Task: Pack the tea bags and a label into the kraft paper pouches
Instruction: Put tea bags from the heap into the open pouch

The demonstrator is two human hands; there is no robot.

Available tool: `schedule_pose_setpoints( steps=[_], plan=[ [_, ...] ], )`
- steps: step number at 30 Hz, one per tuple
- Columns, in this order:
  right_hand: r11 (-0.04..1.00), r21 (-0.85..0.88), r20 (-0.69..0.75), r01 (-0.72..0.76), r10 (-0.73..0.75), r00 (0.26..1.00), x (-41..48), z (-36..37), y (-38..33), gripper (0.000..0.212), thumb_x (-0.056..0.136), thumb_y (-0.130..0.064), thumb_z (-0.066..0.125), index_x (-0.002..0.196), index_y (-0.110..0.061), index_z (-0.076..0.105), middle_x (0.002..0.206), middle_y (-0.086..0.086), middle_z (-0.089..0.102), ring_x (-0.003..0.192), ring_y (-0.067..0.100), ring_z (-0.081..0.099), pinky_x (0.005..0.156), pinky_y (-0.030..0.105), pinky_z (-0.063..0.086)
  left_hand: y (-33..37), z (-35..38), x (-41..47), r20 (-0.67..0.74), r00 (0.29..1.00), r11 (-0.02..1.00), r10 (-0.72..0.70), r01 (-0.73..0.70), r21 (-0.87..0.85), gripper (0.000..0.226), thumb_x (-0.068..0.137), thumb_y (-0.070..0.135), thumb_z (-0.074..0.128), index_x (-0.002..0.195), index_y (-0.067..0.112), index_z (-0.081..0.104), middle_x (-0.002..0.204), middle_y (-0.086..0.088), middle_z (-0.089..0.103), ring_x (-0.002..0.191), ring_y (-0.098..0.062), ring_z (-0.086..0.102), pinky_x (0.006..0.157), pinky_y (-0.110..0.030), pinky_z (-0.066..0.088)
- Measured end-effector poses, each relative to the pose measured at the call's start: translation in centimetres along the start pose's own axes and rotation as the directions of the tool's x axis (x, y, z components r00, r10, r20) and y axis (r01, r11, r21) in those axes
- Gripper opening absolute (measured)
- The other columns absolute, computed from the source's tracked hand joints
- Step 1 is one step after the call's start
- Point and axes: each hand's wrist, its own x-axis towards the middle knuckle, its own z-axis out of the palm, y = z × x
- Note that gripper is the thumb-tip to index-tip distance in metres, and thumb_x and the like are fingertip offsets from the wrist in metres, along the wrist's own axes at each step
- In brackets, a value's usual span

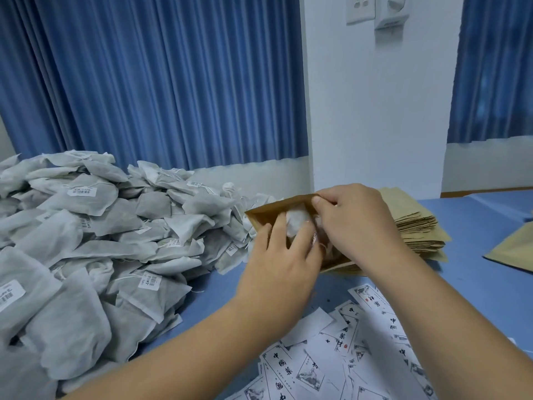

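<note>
A kraft paper pouch (pixel 266 210) is held up at table centre with its mouth open toward me. My right hand (pixel 356 220) pinches the pouch's upper edge between thumb and fingers. My left hand (pixel 281 261) grips white tea bags (pixel 297 222) and has them partly inside the pouch mouth. A large heap of grey-white tea bags (pixel 95 241) fills the left of the blue table (pixel 473 272). Printed paper labels (pixel 346 347) lie scattered at the front right.
A stack of flat kraft pouches (pixel 415 226) sits behind my right hand. Another kraft pouch (pixel 516 251) lies at the right edge. Blue curtains (pixel 161 82) and a white wall pillar (pixel 375 111) stand behind the table.
</note>
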Motion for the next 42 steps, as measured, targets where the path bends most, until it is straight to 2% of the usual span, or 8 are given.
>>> schedule_pose_setpoints(
  steps=[4, 14, 18, 21, 24, 28, 34, 42],
  plan=[
    [0.998, 0.063, 0.047, 0.027, -0.03, 0.998, -0.3, 0.0, -0.2, 0.027, 0.092, -0.025, 0.053, 0.076, -0.01, 0.069, 0.065, 0.003, 0.065, 0.071, 0.023, 0.061, 0.065, 0.033, 0.051, -0.1, 0.8, 0.5, 0.004, 1.0, 0.999, -0.007, 0.008, -0.047, 0.048, 0.062, 0.032, 0.077, 0.102, 0.011, 0.063, 0.105, -0.009, 0.059, 0.079, -0.029, 0.056, 0.065, -0.035, 0.046],
    [0.988, 0.107, 0.015, 0.115, -0.118, 0.993, -0.8, 1.4, -0.7, 0.021, 0.092, -0.021, 0.055, 0.088, -0.01, 0.072, 0.084, 0.005, 0.068, 0.087, 0.025, 0.06, 0.08, 0.04, 0.049, -3.6, 1.1, 2.5, 0.301, 0.951, 0.945, 0.067, 0.037, -0.326, 0.078, 0.079, 0.059, 0.058, 0.142, 0.021, 0.031, 0.143, -0.005, 0.036, 0.13, -0.032, 0.035, 0.109, -0.044, 0.027],
    [0.983, -0.062, -0.082, 0.175, -0.18, 0.98, -1.1, 1.4, -0.6, 0.021, 0.093, -0.028, 0.051, 0.092, -0.024, 0.071, 0.085, -0.004, 0.062, 0.084, 0.023, 0.057, 0.072, 0.037, 0.048, -3.8, 0.2, 1.4, 0.183, 0.983, 0.999, 0.03, -0.021, -0.048, 0.1, 0.079, 0.08, 0.039, 0.152, 0.018, 0.009, 0.16, -0.007, 0.012, 0.139, -0.035, 0.026, 0.113, -0.046, 0.012],
    [0.968, -0.197, -0.051, 0.155, -0.168, 0.984, -0.9, 1.5, -0.2, 0.023, 0.094, -0.032, 0.048, 0.087, -0.025, 0.069, 0.08, -0.003, 0.055, 0.078, 0.024, 0.054, 0.063, 0.032, 0.043, -4.4, -0.8, -0.4, 0.114, 0.989, 0.995, 0.091, -0.086, -0.046, 0.093, 0.081, 0.081, 0.022, 0.151, 0.02, 0.022, 0.159, -0.008, 0.019, 0.131, -0.035, 0.039, 0.112, -0.044, 0.023],
    [0.968, -0.215, -0.019, 0.131, -0.139, 0.99, -1.0, 1.9, 0.1, 0.022, 0.095, -0.033, 0.048, 0.09, -0.028, 0.07, 0.083, -0.005, 0.055, 0.08, 0.024, 0.054, 0.062, 0.031, 0.04, -6.3, -1.4, -2.2, -0.215, 0.962, 0.957, 0.168, -0.212, -0.2, 0.052, 0.096, 0.054, 0.033, 0.106, 0.017, 0.068, 0.109, -0.006, 0.067, 0.089, -0.027, 0.063, 0.082, -0.041, 0.047],
    [0.971, -0.211, -0.014, 0.109, -0.115, 0.993, -1.0, 2.1, 0.4, 0.023, 0.095, -0.034, 0.049, 0.091, -0.029, 0.07, 0.084, -0.006, 0.054, 0.079, 0.021, 0.052, 0.061, 0.029, 0.033, -11.2, -0.9, -1.5, -0.422, 0.903, 0.958, -0.086, -0.041, -0.282, 0.016, 0.082, 0.019, 0.057, 0.089, 0.008, 0.067, 0.083, -0.01, 0.06, 0.069, -0.032, 0.058, 0.06, -0.039, 0.047],
    [0.973, -0.21, 0.015, 0.096, -0.095, 0.995, -0.9, 2.1, 0.5, 0.023, 0.095, -0.036, 0.048, 0.089, -0.029, 0.07, 0.084, -0.007, 0.053, 0.079, 0.019, 0.051, 0.06, 0.029, 0.031, -17.4, 5.6, 1.7, 0.105, 0.969, 0.968, -0.225, 0.21, 0.138, 0.078, 0.088, 0.045, 0.059, 0.148, 0.031, 0.012, 0.153, -0.001, 0.023, 0.13, -0.027, 0.041, 0.1, -0.043, 0.036],
    [0.965, -0.226, 0.056, 0.134, -0.124, 0.991, -0.7, 2.1, 0.7, 0.025, 0.095, -0.036, 0.046, 0.084, -0.028, 0.068, 0.079, -0.007, 0.052, 0.078, 0.018, 0.05, 0.059, 0.029, 0.033, -18.8, 9.0, 3.2, 0.247, 0.915, 0.944, -0.318, 0.283, 0.169, 0.049, 0.09, 0.05, 0.051, 0.135, 0.035, 0.039, 0.124, 0.0, 0.049, 0.113, -0.026, 0.053, 0.083, -0.04, 0.039]
  ],
)
